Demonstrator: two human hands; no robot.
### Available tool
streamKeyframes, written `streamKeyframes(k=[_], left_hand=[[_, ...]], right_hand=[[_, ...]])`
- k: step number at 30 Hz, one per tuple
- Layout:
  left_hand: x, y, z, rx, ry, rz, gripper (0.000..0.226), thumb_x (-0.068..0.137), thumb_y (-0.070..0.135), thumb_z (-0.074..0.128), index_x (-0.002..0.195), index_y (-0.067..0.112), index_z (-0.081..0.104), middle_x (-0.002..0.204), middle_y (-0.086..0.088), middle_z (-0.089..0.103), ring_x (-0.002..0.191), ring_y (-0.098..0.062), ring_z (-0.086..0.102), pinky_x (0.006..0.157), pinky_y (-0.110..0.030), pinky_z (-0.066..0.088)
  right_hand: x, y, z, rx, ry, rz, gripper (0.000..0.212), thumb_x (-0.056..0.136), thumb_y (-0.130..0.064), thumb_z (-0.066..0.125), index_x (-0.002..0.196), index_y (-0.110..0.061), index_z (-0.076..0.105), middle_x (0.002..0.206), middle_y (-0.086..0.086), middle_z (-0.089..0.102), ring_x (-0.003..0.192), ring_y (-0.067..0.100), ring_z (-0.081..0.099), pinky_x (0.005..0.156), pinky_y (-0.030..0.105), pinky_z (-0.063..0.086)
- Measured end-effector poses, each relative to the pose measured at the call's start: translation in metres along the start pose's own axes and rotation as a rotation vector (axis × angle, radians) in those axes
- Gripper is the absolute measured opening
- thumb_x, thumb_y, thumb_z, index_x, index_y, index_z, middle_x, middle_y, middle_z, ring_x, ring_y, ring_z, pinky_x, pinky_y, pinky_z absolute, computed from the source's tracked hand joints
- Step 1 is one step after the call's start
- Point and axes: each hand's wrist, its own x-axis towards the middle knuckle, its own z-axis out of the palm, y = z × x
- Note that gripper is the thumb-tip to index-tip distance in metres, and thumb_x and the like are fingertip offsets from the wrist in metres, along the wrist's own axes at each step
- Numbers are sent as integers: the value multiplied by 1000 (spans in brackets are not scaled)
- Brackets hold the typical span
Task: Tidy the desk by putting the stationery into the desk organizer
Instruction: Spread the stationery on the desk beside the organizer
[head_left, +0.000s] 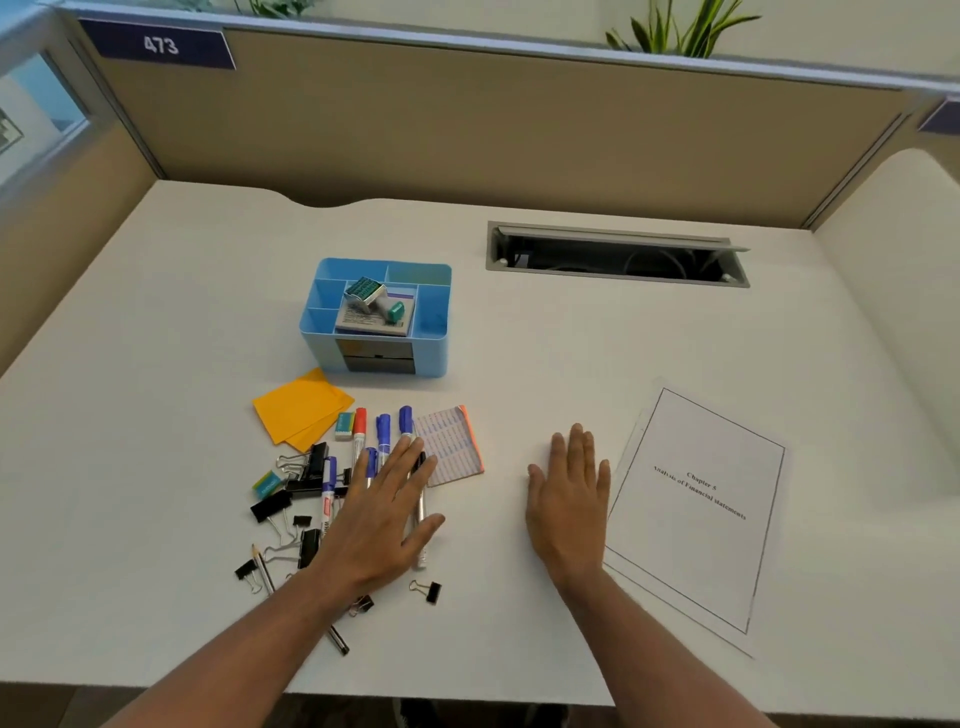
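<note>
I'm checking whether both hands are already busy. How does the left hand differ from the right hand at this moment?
The left hand lies over the pile of markers and binder clips; the right hand lies over bare desk, beside the printed sheet. The left hand points up and to the right, with its thumb spread wide; the right hand points nearly straight ahead. Both are flat, palm down, fingers straight, gripping nothing.

Desk (545, 343) bare between blue organizer (375, 317) and printed sheet (696, 509); wide lane there, near to far. Near-left is crowded: markers (383, 436), binder clips (306, 467), orange notes (301, 410) just near of the organizer. Open cable slot (618, 254) far right. Partition (467, 130) closes the far side.
</note>
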Motion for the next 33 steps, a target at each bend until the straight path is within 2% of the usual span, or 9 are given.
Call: streamKeyframes(k=[4, 7, 11, 14, 17, 21, 26, 31, 33], left_hand=[[12, 2, 3, -53, 62, -52, 67, 99, 58, 19, 155, 21, 23, 165, 1, 9, 151, -9, -6, 123, -45, 1], [23, -1, 5, -53, 105, -62, 62, 99, 49, 27, 151, 17, 33, 163, -2, 21, 152, -14, 5, 122, -44, 11], [37, -4, 5, -88, 177, -59, 49, 97, 35, 42, 140, 13, 50, 155, -6, 38, 145, -22, 29, 116, -42, 26], [45, -6, 0, -127, 233, -89, 40, 94, 22, 59, 132, 11, 58, 148, -9, 47, 135, -25, 43, 109, -42, 38], [52, -11, -8, -115, 285, -99, 37, 94, 23, 55, 128, 10, 61, 138, -10, 55, 125, -24, 51, 105, -38, 42], [65, -22, -27, -145, 376, -148, 31, 92, 18, 63, 122, 12, 63, 125, -8, 60, 115, -22, 55, 94, -37, 48], [87, -51, -65, -155, 489, -176, 31, 90, 15, 65, 120, 14, 60, 118, -4, 56, 112, -19, 51, 92, -34, 46], [110, -70, -100, -208, 538, -187, 40, 89, 18, 66, 126, 14, 50, 126, -5, 48, 116, -21, 45, 94, -37, 45], [117, -78, -109, -250, 546, -175, 48, 88, 16, 68, 130, 14, 45, 133, -7, 46, 122, -22, 43, 97, -34, 42]], right_hand=[[-6, 54, -3, -22, 149, 246, 52, 99, -31, 46, 141, -1, 45, 155, 26, 33, 147, 39, 26, 117, 56, 24], [-11, 71, -2, -19, 142, 339, 50, 98, -27, 55, 140, 0, 46, 152, 28, 37, 144, 42, 30, 113, 59, 30], [-10, 60, 5, -19, 62, 163, 51, 103, -33, 38, 147, -8, 39, 159, 18, 29, 150, 32, 20, 120, 50, 21], [-8, 37, 11, -5, 44, 16, 56, 101, -38, 31, 149, -11, 40, 161, 14, 28, 151, 29, 20, 120, 47, 21], [-8, 18, 16, 2, 29, -73, 57, 101, -40, 29, 149, -12, 40, 161, 13, 28, 151, 28, 21, 121, 47, 22], [-5, 3, 13, 20, 63, -106, 57, 101, -41, 29, 146, -10, 46, 159, 15, 33, 149, 30, 26, 119, 47, 26], [36, -54, -15, 122, 135, -220, 42, 98, -32, 58, 134, -11, 56, 145, 12, 52, 132, 31, 50, 106, 43, 43], [88, -136, -48, 258, 164, -347, 39, 96, -32, 62, 131, -17, 54, 134, 3, 58, 119, 19, 54, 95, 30, 47], [104, -161, -56, 312, 171, -364, 39, 95, -31, 63, 130, -18, 52, 131, 2, 58, 116, 17, 52, 91, 30, 49]])
